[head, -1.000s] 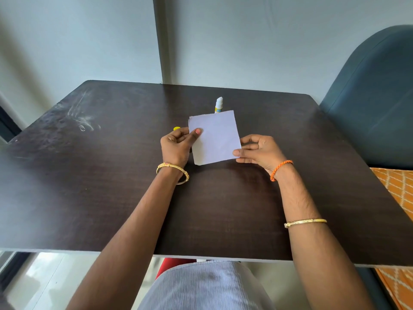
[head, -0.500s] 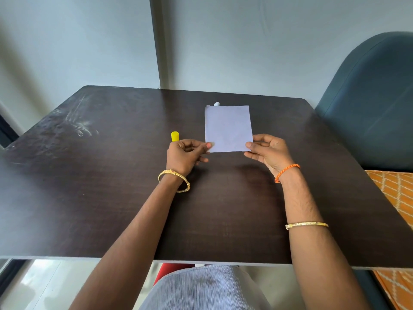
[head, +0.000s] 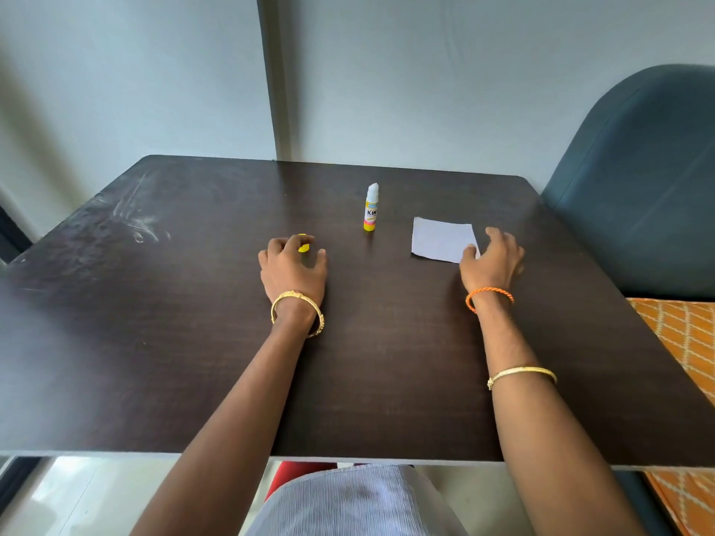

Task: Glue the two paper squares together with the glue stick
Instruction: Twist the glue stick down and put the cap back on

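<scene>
The pale lilac paper (head: 441,241) lies flat on the dark table (head: 193,323), right of centre; it looks like one sheet, and I cannot tell whether a second one lies under it. My right hand (head: 491,261) rests at its near right corner with fingers spread, fingertips touching the paper's edge. The glue stick (head: 371,208) stands upright and uncapped in the middle of the table, white tip up. Its yellow cap (head: 303,244) sits to the left. My left hand (head: 292,268) arches over the cap, thumb and fingers apart on either side of it.
A blue-grey padded chair back (head: 638,179) stands against the table's right edge, with an orange patterned cushion (head: 681,334) beside it. A grey wall runs just behind the table's far edge. Pale scuff marks (head: 135,222) cover the table's far left.
Both hands held the paper up in the air; now it lies flat to the right. My left hand let go and moved left over the yellow cap. The glue stick is now uncovered.
</scene>
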